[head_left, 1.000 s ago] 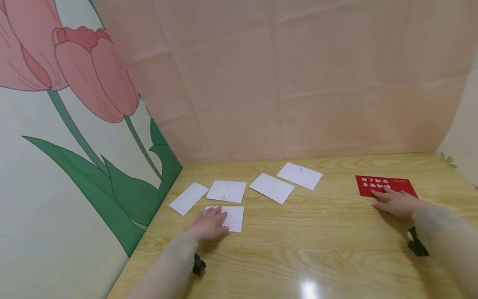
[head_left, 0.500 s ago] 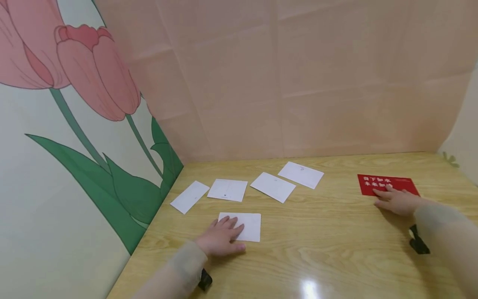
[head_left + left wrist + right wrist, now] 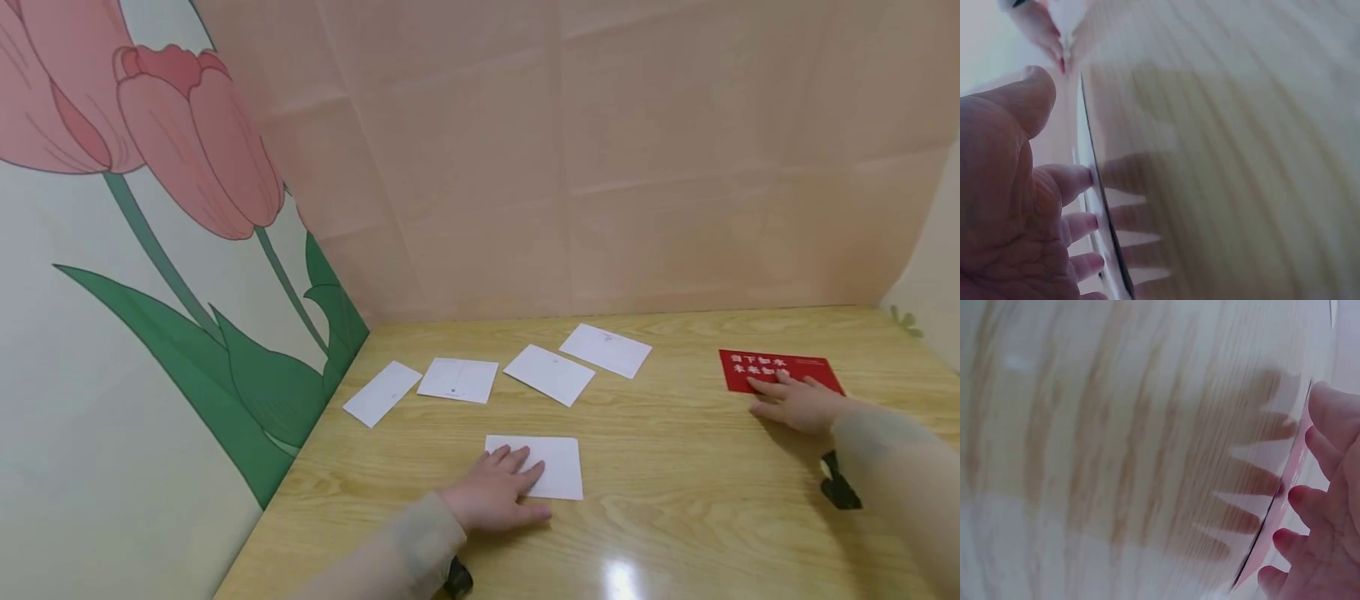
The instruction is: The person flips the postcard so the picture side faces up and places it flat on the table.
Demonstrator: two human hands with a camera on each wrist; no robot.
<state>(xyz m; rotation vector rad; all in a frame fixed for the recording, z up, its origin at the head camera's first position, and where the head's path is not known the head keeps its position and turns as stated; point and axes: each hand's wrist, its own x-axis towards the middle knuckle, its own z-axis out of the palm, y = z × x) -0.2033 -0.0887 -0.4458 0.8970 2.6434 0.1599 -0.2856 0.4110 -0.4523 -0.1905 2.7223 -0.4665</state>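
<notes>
In the head view my left hand [image 3: 498,492] lies with spread, fairly straight fingers on a white card [image 3: 558,467] near the middle of the table. The left wrist view shows its fingertips [image 3: 1088,222] pressing on that card's flat face, close to the tabletop. Far to the right, my right hand [image 3: 798,404] rests its extended fingers on a red card [image 3: 813,372] with white printed characters. In the right wrist view the fingertips [image 3: 1288,540] touch the red card [image 3: 1266,540], seen almost edge-on.
Several white cards lie behind my left hand: a slanted one [image 3: 382,393], a squarer one [image 3: 458,380] and two more, including the farthest card [image 3: 606,350]. The wood-grain table [image 3: 675,533] meets a pinkish cloth backdrop [image 3: 600,167] and a tulip-painted wall [image 3: 172,417] at left.
My left hand has slid the white card to the right and slightly nearer, away from the other white cards. The right hand and the red card stay in place.
</notes>
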